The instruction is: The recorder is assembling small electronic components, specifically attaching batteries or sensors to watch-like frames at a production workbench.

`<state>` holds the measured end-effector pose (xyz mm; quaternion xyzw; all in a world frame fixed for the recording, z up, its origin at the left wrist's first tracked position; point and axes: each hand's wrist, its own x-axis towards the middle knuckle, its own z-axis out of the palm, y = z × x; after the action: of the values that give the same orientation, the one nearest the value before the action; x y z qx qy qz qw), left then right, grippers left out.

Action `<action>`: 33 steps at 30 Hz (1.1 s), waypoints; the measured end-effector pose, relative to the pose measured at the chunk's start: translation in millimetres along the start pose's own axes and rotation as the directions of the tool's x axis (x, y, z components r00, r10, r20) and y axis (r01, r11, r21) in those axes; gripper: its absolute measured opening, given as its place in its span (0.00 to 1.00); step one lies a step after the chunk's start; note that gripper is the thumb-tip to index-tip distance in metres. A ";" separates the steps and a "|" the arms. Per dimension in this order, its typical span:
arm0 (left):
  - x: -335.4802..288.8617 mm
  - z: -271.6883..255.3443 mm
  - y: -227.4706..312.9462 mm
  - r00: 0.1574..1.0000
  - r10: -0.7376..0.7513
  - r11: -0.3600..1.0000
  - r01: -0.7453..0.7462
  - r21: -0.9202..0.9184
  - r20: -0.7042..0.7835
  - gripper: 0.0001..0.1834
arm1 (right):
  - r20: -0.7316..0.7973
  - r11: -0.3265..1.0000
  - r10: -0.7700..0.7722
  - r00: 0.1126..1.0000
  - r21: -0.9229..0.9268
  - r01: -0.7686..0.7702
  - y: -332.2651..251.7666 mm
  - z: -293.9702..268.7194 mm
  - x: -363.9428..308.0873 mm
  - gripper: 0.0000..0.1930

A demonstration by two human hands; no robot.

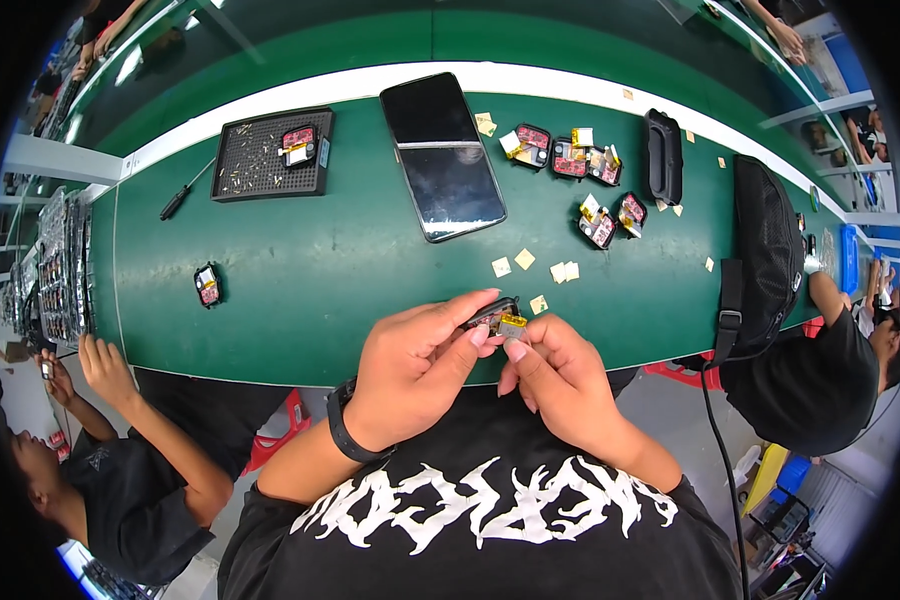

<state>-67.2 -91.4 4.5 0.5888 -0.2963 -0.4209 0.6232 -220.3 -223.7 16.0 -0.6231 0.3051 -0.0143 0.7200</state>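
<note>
Evidently, left fingers (459, 352) gripped the black housing (508, 303) and right fingers (532, 362) the yellow-taped battery (511, 328), so light pressure seemed advisable.

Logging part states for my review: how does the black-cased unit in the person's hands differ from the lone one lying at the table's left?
The held unit is up between the left hand and right hand; the lone unit rests on the green table, touched by neither. The hands cover parts of the held unit, while the lone unit lies uncovered. Both have a black casing with red showing inside.
</note>
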 end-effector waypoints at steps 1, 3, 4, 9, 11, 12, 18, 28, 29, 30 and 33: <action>0.0 -0.1 -0.4 1.000 0.000 1.000 0.000 0.000 0.000 0.18 | -0.011 0.999 0.017 1.000 0.041 -0.017 1.3 0.8 0.0 0.07; 0.2 -0.3 -1.3 1.000 0.004 0.992 -0.006 0.123 0.014 0.18 | -0.035 0.995 0.047 0.998 0.090 -0.043 -0.3 4.9 -0.6 0.07; 0.3 0.8 -1.5 1.000 0.004 0.992 -0.006 0.122 0.016 0.18 | -0.057 0.988 0.077 0.995 0.140 -0.069 -0.7 6.8 -1.0 0.07; -2.3 5.0 -0.7 1.000 0.006 0.982 -0.001 0.189 -0.024 0.17 | -0.093 0.990 0.071 0.993 0.125 -0.059 3.8 11.4 0.6 0.07; -2.2 8.1 -5.3 0.999 0.009 0.989 -0.001 0.151 -0.049 0.17 | -0.100 0.990 0.073 0.992 0.132 -0.059 4.9 11.5 0.8 0.06; -2.1 8.9 -6.9 0.997 0.014 0.994 -0.005 0.113 -0.073 0.17 | -0.102 0.987 0.079 0.992 0.144 -0.064 5.7 11.1 0.8 0.06; 3.0 5.4 -2.1 0.975 -0.215 0.969 0.206 -0.134 -0.061 0.16 | -0.092 0.998 0.021 0.996 0.064 -0.015 9.5 8.0 -0.3 0.07; 1.3 4.9 -2.3 0.954 -0.298 0.934 0.287 -0.212 -0.024 0.17 | -0.043 0.850 -0.444 0.895 -0.336 0.405 -2.9 -19.5 0.8 0.17; -0.2 4.9 -4.3 0.959 -0.284 0.939 0.274 -0.206 -0.021 0.17 | 0.075 0.686 -0.550 0.832 -0.526 0.502 -8.7 -21.4 8.1 0.19; -0.1 5.7 -5.4 0.963 -0.268 0.945 0.260 -0.200 -0.010 0.17 | 0.150 0.537 -0.623 0.768 -0.632 0.558 -6.5 -22.8 16.4 0.19; 0.9 4.7 -6.3 0.969 -0.247 0.957 0.248 -0.147 0.023 0.16 | 0.303 0.358 -0.614 0.729 -0.716 0.599 -6.3 -28.7 22.0 0.20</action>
<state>-71.9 -94.2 -1.2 0.5720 -0.1895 -0.5180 0.6071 -213.3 -259.4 11.3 -0.9357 0.0345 -0.1508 0.3170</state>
